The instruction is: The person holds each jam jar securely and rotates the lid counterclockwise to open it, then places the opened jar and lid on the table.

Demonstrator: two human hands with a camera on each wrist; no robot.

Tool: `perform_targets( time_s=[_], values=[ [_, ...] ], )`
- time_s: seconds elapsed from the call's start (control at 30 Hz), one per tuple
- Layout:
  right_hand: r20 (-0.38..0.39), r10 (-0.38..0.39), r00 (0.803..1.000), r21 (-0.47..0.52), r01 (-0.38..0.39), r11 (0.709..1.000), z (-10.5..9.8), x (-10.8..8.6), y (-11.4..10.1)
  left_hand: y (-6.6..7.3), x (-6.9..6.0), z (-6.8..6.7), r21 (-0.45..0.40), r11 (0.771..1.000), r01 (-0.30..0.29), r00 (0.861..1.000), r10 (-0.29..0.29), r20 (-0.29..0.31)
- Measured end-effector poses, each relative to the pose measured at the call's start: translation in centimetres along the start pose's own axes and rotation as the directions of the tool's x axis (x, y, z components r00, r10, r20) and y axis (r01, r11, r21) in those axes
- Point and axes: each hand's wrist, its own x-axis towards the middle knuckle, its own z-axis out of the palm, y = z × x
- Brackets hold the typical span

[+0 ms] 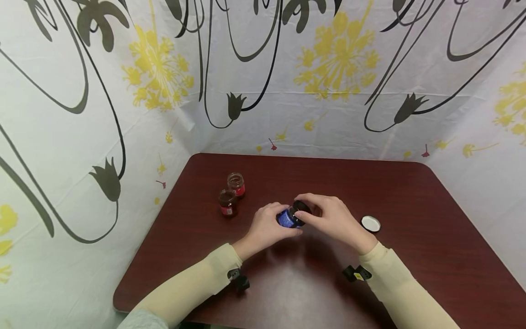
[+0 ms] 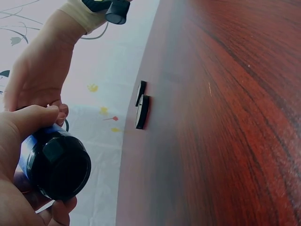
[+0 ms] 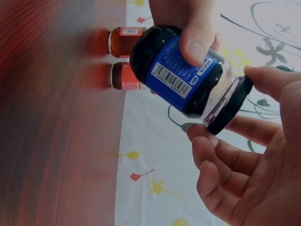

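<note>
My left hand (image 1: 269, 224) grips a dark glass jar (image 3: 181, 75) with a blue barcode label, holding it tilted above the table. A black lid (image 3: 231, 107) sits at the jar's mouth. My right hand (image 1: 334, 219) pinches that lid by its rim, thumb on one side and fingertips on the other. Below the lid, the clear neck of the jar shows in the right wrist view. From the left wrist view, the dark base of the jar faces the camera, and its contents cannot be made out.
Two lidless jars with red labels, a nearer dark one (image 1: 228, 204) and a farther clearer one (image 1: 236, 184), stand left of my hands. A white-lined lid (image 1: 370, 224) lies by my right wrist; two lids show in the left wrist view. Patterned cloth (image 1: 263, 132) hangs around the brown table (image 1: 431, 256).
</note>
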Motion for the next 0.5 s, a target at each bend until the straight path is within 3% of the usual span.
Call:
perform_targets(
  time_s=[0.5],
  values=[
    [0.037, -0.010, 0.999, -0.011, 0.011, 1.000, -0.33, -0.17, 0.34, 0.13, -0.02, 0.11, -0.012, 1.000, 0.015, 1.000, -0.015, 0.003]
  ],
)
